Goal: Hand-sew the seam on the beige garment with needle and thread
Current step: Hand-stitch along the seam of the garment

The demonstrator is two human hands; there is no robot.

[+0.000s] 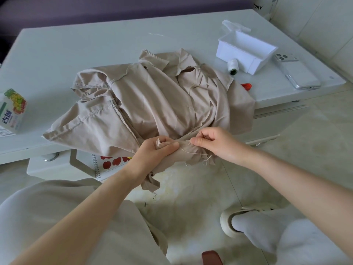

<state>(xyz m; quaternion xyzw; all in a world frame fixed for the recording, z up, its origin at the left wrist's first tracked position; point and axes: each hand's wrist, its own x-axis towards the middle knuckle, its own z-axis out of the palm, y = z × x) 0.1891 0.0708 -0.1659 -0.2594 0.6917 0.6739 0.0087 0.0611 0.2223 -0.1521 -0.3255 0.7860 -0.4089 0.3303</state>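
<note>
the beige garment (pixel 152 100) lies heaped in the middle of the worktop (pixel 76 44), and its 6 o'clock edge spills over the front toward my lap. that is the part i work on. my left hand (pixel 160 150) has its fingers (pixel 172 145) curled round a bunched fold of the cloth and holds the seam (pixel 186 142) taut. at 3 o'clock of it, my right hand (pixel 215 144) pinches thumb and forefinger together at the seam. a thin dark line above them looks like the needle (pixel 201 134), though it is too fine for me to be sure.

pale thread (pixel 198 154) trails loose below my right hand, so i judge the needle is threaded and stitching is under way. how many stitches are in, i cannot tell; the cloth is too crumpled. i judge the rest of the run, the knot and the trimming are left. the spool (pixel 233 66) lies at 2 o'clock of the heap.
</note>
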